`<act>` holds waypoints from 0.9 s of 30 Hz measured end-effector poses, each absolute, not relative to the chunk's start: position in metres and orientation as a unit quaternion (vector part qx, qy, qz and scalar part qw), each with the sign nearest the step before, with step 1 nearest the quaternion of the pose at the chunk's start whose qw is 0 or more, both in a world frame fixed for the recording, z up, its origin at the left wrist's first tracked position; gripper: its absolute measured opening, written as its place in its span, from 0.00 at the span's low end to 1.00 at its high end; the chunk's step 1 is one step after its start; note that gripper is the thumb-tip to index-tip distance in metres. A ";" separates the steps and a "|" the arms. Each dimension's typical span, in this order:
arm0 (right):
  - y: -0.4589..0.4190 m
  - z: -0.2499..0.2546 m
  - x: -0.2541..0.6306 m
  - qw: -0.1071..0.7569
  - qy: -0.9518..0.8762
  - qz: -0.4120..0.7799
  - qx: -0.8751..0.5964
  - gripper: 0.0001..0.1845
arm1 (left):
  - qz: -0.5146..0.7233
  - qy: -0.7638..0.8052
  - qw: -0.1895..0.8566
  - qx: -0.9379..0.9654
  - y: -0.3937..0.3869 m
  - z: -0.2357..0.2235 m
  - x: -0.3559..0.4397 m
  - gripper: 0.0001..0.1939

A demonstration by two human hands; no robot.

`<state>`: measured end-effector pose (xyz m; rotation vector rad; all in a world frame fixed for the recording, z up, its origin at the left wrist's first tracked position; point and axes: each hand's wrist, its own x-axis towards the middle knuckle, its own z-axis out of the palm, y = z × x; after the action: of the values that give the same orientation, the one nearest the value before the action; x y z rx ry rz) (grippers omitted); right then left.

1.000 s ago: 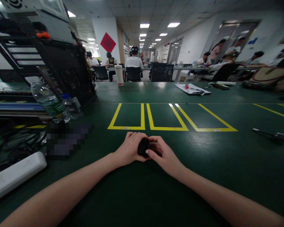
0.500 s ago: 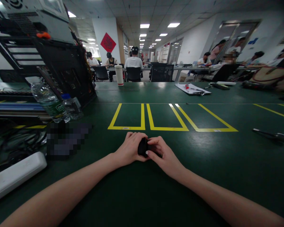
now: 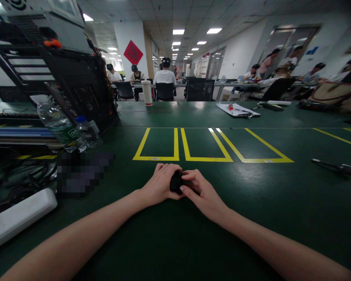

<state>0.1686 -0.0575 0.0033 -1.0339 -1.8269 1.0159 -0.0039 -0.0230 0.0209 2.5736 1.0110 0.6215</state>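
Note:
A small black object (image 3: 176,182), roughly block-shaped, is held between my two hands just above or on the green table (image 3: 175,242). I cannot make out what kind of thing it is. My left hand (image 3: 161,182) wraps round its left side, fingers over the top and thumb below. On the other side, my right hand (image 3: 201,191) pinches its right edge with thumb and fingertips. Both hands hide much of the object. Just beyond them, yellow tape outlines (image 3: 156,159) mark the tabletop.
A white power strip (image 3: 20,218), cables (image 3: 17,175) and two plastic bottles (image 3: 58,125) are at left, beside a black computer case (image 3: 84,89). A screwdriver-like tool (image 3: 339,168) lies at right. Farther back are a clipboard (image 3: 236,110) and a white cup (image 3: 147,93). People sit beyond.
Hardly anything differs. Both hands keep their hold on the black object in the same place, and the view has shifted very slightly.

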 end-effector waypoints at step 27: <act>-0.059 0.003 0.167 0.378 -0.725 0.363 -0.447 0.14 | 0.217 0.361 0.173 0.890 -0.022 0.024 -0.003 0.26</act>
<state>0.1666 -0.0588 0.0033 -1.1430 -1.8529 0.9284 -0.0033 -0.0222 0.0236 2.5259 1.0231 0.6156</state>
